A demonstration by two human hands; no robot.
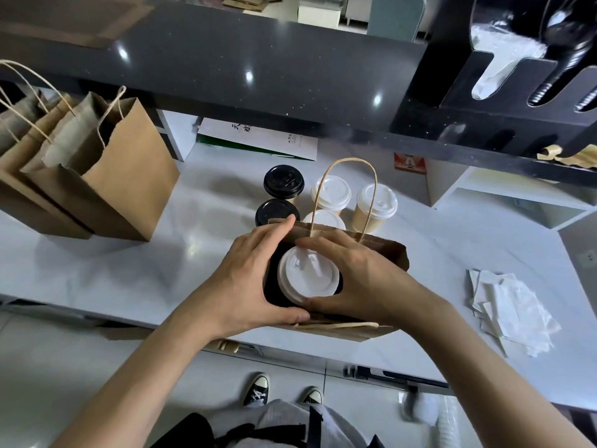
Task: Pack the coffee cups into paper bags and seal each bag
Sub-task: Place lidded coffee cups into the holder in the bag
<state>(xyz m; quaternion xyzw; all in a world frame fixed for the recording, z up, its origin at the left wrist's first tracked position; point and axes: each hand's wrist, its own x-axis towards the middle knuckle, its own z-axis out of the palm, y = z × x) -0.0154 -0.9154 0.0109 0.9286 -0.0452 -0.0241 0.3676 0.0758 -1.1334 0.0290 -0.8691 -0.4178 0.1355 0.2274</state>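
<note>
A white-lidded paper coffee cup [307, 275] sits inside the open brown paper bag [386, 250] at the near edge of the white counter [129, 270]. The left hand [248, 279] and right hand [358, 279] curl around the cup from either side. Behind the bag stand two black-lidded cups [283, 182] and three white-lidded cups [377, 199]. Brown handled bags [106, 176] stand far left

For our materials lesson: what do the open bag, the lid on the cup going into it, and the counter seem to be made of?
Open bag: brown kraft paper, matte, creased, with a twisted paper-cord handle.
White lid: probably moulded plastic, smooth with a slight sheen and raised ridges.
Counter: glossy white, reflecting the lights; stone or laminate, cannot tell which.
</note>
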